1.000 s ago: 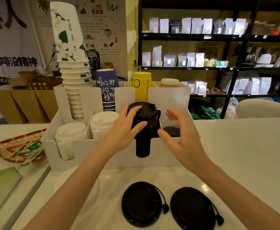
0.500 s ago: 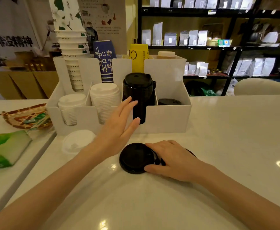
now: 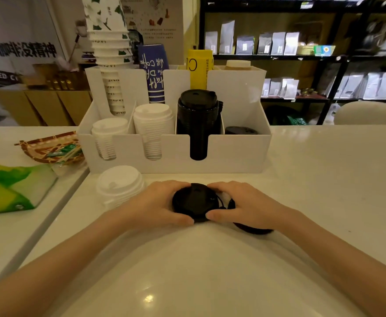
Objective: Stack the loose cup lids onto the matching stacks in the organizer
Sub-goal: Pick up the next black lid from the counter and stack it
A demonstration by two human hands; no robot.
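Both hands are gripping one black lid (image 3: 193, 202) on the desk (image 3: 313, 179), the left hand (image 3: 157, 205) and right hand (image 3: 244, 208) closing on it from opposite sides. The tall black stack (image 3: 197, 122) is standing straight ahead in the organizer (image 3: 233, 156), equally near either hand. The lid is round, flat, glossy plastic. A second black lid (image 3: 253, 229) is peeking from under the right hand; white lids (image 3: 118, 186) are sitting to the left.

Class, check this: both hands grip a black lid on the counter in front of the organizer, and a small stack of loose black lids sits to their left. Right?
Not quite. The head view shows both hands, left and right, on the black lid before the organizer, but the loose stack to their left is white, not black.
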